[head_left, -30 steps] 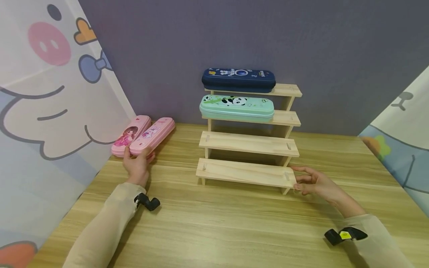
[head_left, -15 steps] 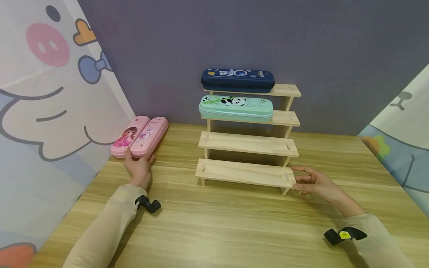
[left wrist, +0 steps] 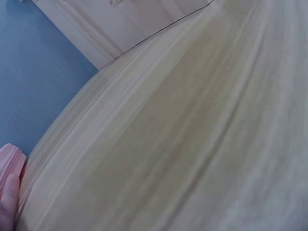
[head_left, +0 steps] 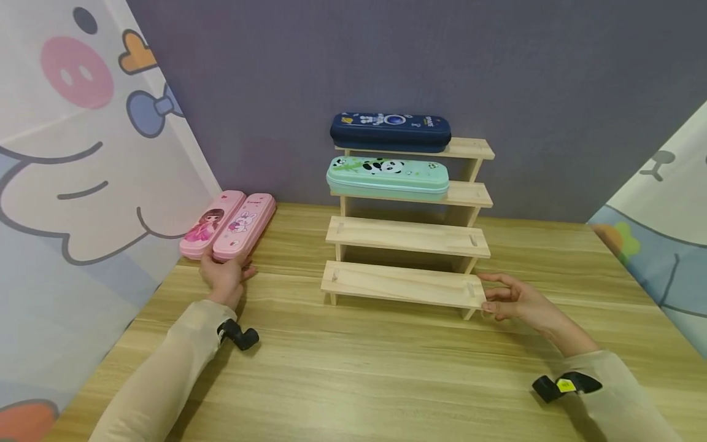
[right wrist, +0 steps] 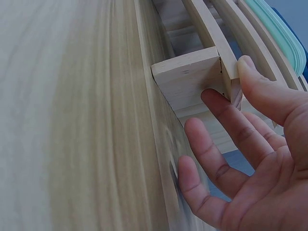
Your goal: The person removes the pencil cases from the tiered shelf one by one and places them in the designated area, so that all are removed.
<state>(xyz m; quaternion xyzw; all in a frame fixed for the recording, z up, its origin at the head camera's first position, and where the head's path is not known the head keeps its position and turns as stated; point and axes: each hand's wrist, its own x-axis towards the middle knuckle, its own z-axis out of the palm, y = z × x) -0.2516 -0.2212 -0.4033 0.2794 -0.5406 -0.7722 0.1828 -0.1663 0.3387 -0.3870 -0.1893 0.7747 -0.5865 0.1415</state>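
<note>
Two pink pencil cases lie side by side on the table's left. One, the doll-print pencil case (head_left: 212, 224), is on the outside; the other, the rabbit-print pencil case (head_left: 245, 227), is beside it. My left hand (head_left: 223, 277) grips the near end of the rabbit-print case, thumb at its left and fingers at its right. A four-step wooden display rack (head_left: 405, 283) stands in the middle. My right hand (head_left: 516, 301) pinches the right end of its lowest step. In the right wrist view the thumb (right wrist: 252, 79) is on the step board and the index finger lies under it.
A navy space-print pencil case (head_left: 391, 132) sits on the top step. On the step below is a mint panda-print pencil case (head_left: 388, 176). A grey partition (head_left: 276, 92) stands behind the wooden table (head_left: 353, 368), with printed curtains (head_left: 99, 184) at both sides.
The rabbit-print case has shifted left and turned, so it now lies alongside the doll-print case. My left hand keeps its grip at the near end. The right hand stays on the rack.
</note>
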